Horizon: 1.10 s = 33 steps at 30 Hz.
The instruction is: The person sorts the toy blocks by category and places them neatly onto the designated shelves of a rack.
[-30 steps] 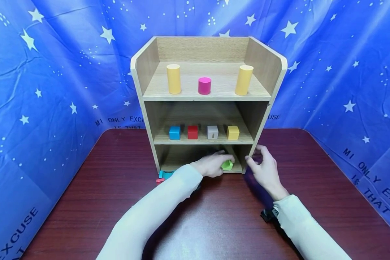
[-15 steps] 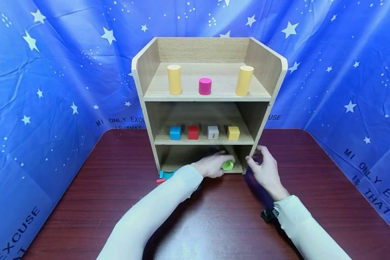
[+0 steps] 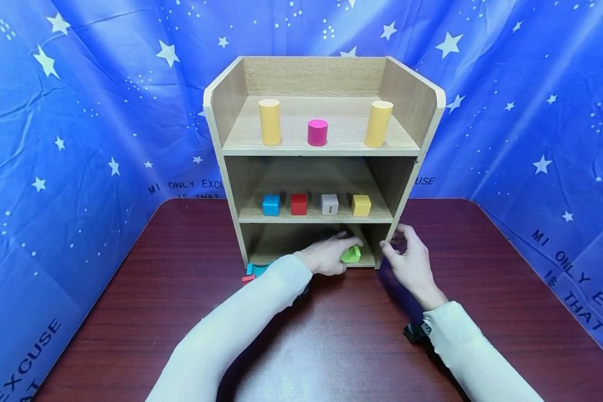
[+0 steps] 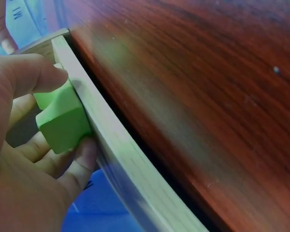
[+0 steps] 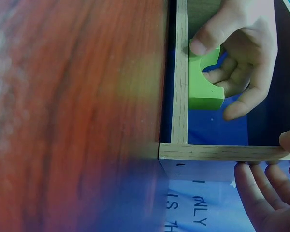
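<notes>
My left hand (image 3: 326,255) reaches into the bottom tier of a wooden shelf (image 3: 314,77). It holds a light green arch block (image 3: 352,255) near the front right. In the right wrist view, the left thumb lies on one end of the block (image 5: 200,87) and the fingers bend round its hollow side. The block sits against the shelf's front lip (image 4: 121,140) in the left wrist view. My right hand (image 3: 411,268) grips the shelf's right side panel (image 5: 222,152), thumb inside and fingers along the outside.
Two yellow cylinders, one of them at left (image 3: 269,123), flank a magenta cylinder (image 3: 317,133) on top. Blue (image 3: 271,205), red (image 3: 298,205), grey (image 3: 329,205) and yellow (image 3: 361,206) cubes line the middle tier. A teal block (image 3: 258,269) and red block (image 3: 248,280) lie beyond my left forearm.
The green arch block and left hand have shifted very slightly at the shelf's front right. My right hand keeps its place on the side panel.
</notes>
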### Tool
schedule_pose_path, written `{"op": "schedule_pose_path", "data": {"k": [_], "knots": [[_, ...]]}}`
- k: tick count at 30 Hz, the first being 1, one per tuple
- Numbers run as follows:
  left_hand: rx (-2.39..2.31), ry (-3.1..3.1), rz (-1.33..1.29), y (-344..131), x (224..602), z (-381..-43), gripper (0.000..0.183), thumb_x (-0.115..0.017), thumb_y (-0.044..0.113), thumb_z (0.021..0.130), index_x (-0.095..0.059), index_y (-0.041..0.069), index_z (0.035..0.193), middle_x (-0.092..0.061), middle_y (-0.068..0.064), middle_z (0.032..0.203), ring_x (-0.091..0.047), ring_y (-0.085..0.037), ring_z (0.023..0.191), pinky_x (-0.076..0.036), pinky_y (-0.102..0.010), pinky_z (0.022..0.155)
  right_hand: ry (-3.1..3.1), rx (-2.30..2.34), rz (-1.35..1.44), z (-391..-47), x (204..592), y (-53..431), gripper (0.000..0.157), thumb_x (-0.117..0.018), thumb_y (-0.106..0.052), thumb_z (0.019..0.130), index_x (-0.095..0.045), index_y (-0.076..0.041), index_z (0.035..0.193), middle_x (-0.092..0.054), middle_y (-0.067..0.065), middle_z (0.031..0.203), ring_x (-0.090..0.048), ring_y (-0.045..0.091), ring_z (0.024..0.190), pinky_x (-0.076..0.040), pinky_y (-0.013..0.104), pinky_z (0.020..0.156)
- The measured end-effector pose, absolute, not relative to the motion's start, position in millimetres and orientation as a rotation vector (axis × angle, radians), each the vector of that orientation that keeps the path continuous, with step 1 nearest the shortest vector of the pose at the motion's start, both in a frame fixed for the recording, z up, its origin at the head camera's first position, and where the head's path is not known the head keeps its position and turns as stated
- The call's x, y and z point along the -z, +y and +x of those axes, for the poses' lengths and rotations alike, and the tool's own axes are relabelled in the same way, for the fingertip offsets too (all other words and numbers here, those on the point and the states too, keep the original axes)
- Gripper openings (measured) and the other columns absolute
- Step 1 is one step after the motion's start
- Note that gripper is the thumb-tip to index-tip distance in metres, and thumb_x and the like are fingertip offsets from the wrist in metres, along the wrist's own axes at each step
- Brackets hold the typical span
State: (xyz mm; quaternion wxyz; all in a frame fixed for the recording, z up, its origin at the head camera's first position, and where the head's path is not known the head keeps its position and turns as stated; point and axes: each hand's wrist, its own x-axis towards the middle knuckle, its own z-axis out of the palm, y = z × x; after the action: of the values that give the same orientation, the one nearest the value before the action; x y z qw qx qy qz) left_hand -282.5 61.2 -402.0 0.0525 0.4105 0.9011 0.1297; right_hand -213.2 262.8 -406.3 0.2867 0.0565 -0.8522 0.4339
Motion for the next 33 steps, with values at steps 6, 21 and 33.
{"op": "schedule_pose_path", "data": {"k": [6,21,33], "knots": [[-0.383,2.761,1.268,55.5,399.1,-281.5,0.066,-0.07,0.016,0.08,-0.043,0.03,0.139,-0.038,-0.009,0.148,-0.026,-0.02,0.141,-0.045,-0.04,0.095,-2.277,-1.152,0.14,-212.9,407.2,262.5,0.037,-0.068,-0.007,0.084,-0.055,0.001,0.117,-0.064,0.011,0.098,-0.063,0.019,0.087,-0.049,0.015,0.068],[-0.333,2.8,1.372,27.5,381.9,-270.7,0.06,-0.066,0.016,0.079,-0.048,0.023,0.136,-0.048,-0.009,0.137,-0.042,-0.022,0.131,-0.048,-0.037,0.089,-2.29,-1.141,0.138,-213.3,406.0,263.5,0.036,-0.068,-0.009,0.085,-0.055,-0.001,0.117,-0.064,0.009,0.098,-0.061,0.013,0.087,-0.048,0.013,0.068],[-0.259,2.849,1.43,4.6,376.5,-261.7,0.056,-0.065,0.022,0.08,-0.049,0.024,0.133,-0.05,-0.003,0.13,-0.055,-0.023,0.11,-0.049,-0.039,0.082,-2.293,-1.136,0.135,-213.7,407.2,262.3,0.037,-0.068,-0.008,0.084,-0.055,-0.001,0.117,-0.063,0.009,0.098,-0.063,0.022,0.088,-0.048,0.013,0.069]]}}
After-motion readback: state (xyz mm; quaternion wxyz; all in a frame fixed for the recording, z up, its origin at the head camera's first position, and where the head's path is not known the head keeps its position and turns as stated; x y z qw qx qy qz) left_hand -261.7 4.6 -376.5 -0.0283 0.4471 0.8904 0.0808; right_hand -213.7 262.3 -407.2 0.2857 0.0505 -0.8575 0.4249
